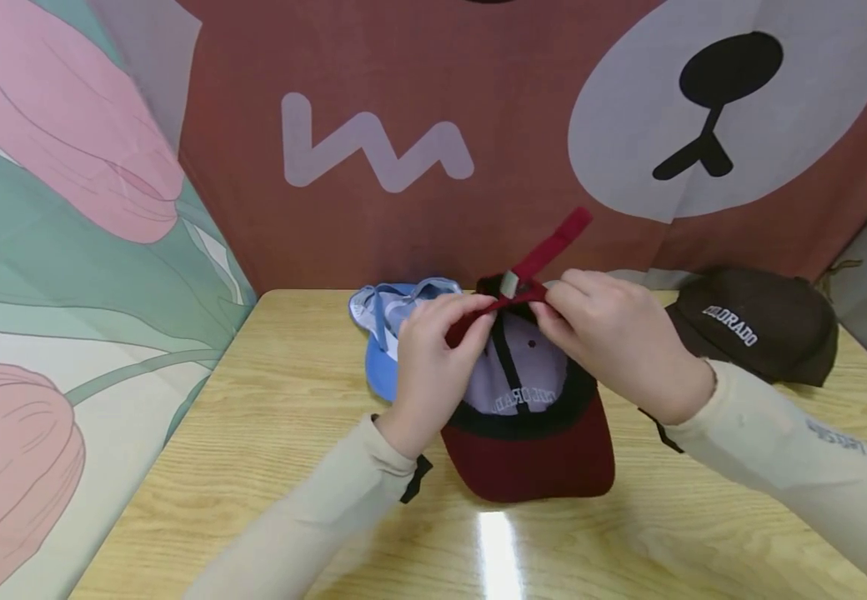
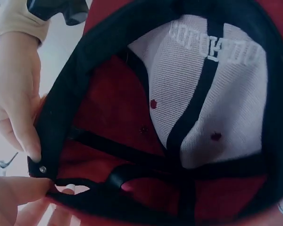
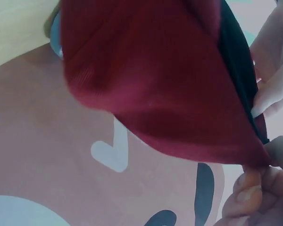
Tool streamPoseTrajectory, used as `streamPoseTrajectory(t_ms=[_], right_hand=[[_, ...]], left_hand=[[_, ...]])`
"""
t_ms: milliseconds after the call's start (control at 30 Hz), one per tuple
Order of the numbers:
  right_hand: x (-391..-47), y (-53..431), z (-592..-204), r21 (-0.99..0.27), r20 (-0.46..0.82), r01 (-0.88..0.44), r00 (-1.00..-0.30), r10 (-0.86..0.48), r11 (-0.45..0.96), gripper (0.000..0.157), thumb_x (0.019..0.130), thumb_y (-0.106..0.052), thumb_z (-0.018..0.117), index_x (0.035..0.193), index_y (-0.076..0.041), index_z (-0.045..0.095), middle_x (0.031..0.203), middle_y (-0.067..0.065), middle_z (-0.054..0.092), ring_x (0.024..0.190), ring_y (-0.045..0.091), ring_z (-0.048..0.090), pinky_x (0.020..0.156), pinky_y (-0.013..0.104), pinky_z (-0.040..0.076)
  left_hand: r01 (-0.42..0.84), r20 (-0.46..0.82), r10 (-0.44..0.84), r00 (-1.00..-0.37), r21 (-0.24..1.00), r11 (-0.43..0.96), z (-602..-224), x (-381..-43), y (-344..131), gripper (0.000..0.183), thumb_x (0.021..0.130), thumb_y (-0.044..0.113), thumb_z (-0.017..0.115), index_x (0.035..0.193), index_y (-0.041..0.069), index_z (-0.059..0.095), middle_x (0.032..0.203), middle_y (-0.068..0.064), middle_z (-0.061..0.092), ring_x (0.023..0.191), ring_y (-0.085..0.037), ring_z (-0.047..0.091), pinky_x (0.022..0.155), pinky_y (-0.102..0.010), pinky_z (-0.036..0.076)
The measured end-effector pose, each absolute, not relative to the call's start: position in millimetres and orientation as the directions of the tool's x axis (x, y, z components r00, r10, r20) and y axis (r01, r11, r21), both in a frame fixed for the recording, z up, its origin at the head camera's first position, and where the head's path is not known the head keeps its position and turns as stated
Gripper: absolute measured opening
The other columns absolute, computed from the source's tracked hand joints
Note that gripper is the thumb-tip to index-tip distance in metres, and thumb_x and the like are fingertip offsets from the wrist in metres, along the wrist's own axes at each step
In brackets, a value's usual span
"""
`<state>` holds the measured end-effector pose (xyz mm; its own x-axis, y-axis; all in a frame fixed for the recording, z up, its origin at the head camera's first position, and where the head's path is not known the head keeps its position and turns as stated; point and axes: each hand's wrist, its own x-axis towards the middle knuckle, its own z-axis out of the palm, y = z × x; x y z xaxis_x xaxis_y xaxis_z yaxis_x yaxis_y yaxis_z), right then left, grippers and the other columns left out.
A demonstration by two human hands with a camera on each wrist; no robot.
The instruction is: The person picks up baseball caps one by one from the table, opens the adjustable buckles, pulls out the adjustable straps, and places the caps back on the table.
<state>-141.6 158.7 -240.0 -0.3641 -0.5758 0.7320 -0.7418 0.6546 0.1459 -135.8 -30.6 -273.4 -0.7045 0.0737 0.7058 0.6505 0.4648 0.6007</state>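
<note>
A dark red baseball cap (image 1: 531, 458) is held up with its inside facing me and its brim toward the table's front. My left hand (image 1: 437, 358) pinches the back edge of the cap between thumb and fingers, left of a metal buckle (image 1: 509, 284). On the buckle's other side, my right hand (image 1: 621, 333) pinches the cap's edge by the strap. The loose end of the red strap (image 1: 553, 243) sticks up beyond the buckle. Inside the cap, a pale lining (image 2: 179, 80) with reversed lettering and black seam tape shows in the left wrist view.
A light blue cap (image 1: 381, 367) lies behind my left hand on the wooden table (image 1: 253, 467). Toward the right rear rests a dark brown cap (image 1: 771, 325) with white lettering. A printed cloth (image 1: 403, 225) hangs behind the table's back edge.
</note>
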Motion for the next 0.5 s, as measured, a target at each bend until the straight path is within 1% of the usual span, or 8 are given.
streamPoseTrajectory(t_ms=[100, 233, 333, 500], right_hand=[[-142.0, 157.2, -240.0, 0.155, 0.732, -0.731, -0.366, -0.574, 0.664, 0.020, 0.075, 0.000, 0.079, 0.081, 0.002, 0.060, 0.066, 0.011, 0.051, 0.052, 0.021, 0.045, 0.045, 0.033, 0.044], [-143.2, 155.0, -241.9, 0.151, 0.726, -0.732, -0.374, -0.577, 0.665, 0.022, 0.075, 0.000, 0.079, 0.083, 0.002, 0.058, 0.065, 0.011, 0.050, 0.050, 0.021, 0.045, 0.043, 0.032, 0.043], [-144.5, 153.8, -243.8, 0.151, 0.732, -0.732, -0.370, -0.573, 0.665, 0.024, 0.075, 0.000, 0.079, 0.083, 0.003, 0.056, 0.065, 0.011, 0.050, 0.049, 0.021, 0.044, 0.042, 0.032, 0.042], [-146.9, 152.7, -246.1, 0.159, 0.737, -0.735, -0.356, -0.575, 0.659, 0.025, 0.077, 0.002, 0.077, 0.083, 0.002, 0.053, 0.065, 0.011, 0.050, 0.049, 0.020, 0.045, 0.041, 0.031, 0.042]], left_hand=[[0.683, 0.734, 0.055, -0.676, 0.598, 0.419, -271.3, -139.3, -31.9, 0.017, 0.087, 0.006, 0.072, 0.104, 0.003, 0.075, 0.100, -0.007, 0.073, 0.092, -0.023, 0.060, 0.082, -0.036, 0.045], [0.715, 0.757, 0.042, -0.652, 0.595, 0.367, -268.0, -141.6, -32.1, 0.018, 0.085, 0.007, 0.074, 0.103, 0.003, 0.076, 0.099, -0.006, 0.073, 0.092, -0.020, 0.060, 0.081, -0.033, 0.045], [0.729, 0.772, 0.036, -0.634, 0.582, 0.359, -266.7, -142.8, -31.9, 0.016, 0.084, 0.008, 0.075, 0.099, 0.003, 0.076, 0.098, -0.006, 0.073, 0.093, -0.019, 0.060, 0.083, -0.033, 0.044], [0.736, 0.785, 0.051, -0.617, 0.553, 0.390, -265.5, -142.6, -32.8, 0.013, 0.084, 0.010, 0.076, 0.096, 0.004, 0.077, 0.096, -0.006, 0.072, 0.093, -0.019, 0.061, 0.084, -0.032, 0.044]])
